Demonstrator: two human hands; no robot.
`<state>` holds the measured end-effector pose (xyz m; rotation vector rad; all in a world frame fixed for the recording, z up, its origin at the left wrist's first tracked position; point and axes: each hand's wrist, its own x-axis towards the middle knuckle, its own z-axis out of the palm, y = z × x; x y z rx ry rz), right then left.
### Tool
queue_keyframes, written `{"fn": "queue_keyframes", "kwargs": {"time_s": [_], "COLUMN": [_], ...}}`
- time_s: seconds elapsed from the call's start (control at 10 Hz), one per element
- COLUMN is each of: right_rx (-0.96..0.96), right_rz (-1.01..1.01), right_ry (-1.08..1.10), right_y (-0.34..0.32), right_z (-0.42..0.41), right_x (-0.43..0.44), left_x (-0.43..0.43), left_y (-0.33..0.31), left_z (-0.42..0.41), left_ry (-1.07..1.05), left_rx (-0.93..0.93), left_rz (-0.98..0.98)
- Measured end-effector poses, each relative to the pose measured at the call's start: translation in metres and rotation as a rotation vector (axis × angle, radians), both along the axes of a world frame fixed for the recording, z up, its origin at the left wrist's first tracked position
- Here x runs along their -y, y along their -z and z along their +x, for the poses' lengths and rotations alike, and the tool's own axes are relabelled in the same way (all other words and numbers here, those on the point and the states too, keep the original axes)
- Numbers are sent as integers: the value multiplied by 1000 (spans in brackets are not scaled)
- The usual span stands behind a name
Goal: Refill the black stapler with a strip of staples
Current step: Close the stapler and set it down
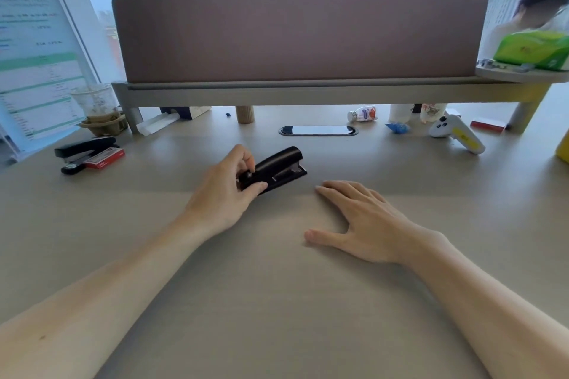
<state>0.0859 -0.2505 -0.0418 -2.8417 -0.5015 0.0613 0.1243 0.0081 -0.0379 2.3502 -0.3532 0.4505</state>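
A black stapler (277, 168) lies on the beige desk (277, 301), closed, its front end pointing up and to the right. My left hand (224, 194) grips its near end between thumb and fingers. My right hand (360, 221) rests flat on the desk to the right of the stapler, fingers spread, holding nothing. A second black stapler (84, 149) sits at the far left beside a red staple box (103, 158). Another red box (488, 125) lies at the far right. No loose staple strip is visible.
A brown divider panel (301, 31) on a raised shelf crosses the back. Under it sit a small bottle (363, 114), a white and yellow handheld device (455, 132), and a cable port (318, 130). A drink cup (95, 104) stands far left. A person sits at the back right.
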Motion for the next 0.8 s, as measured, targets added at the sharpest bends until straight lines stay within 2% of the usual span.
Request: {"fn": "queue_keyframes", "kwargs": {"time_s": [0.2, 0.5, 0.8], "right_rx": [50, 66, 61], "right_rz": [10, -7, 3], "right_ry": [-17, -19, -29], "right_y": [9, 11, 8], "right_z": [20, 21, 20], "right_x": [1, 2, 1], "left_x": [22, 50, 54], "left_y": [10, 8, 10], "left_z": [56, 111, 118], "left_ry": [-137, -242, -248], "left_rx": [56, 17, 43], "left_rz": [51, 183, 144]}}
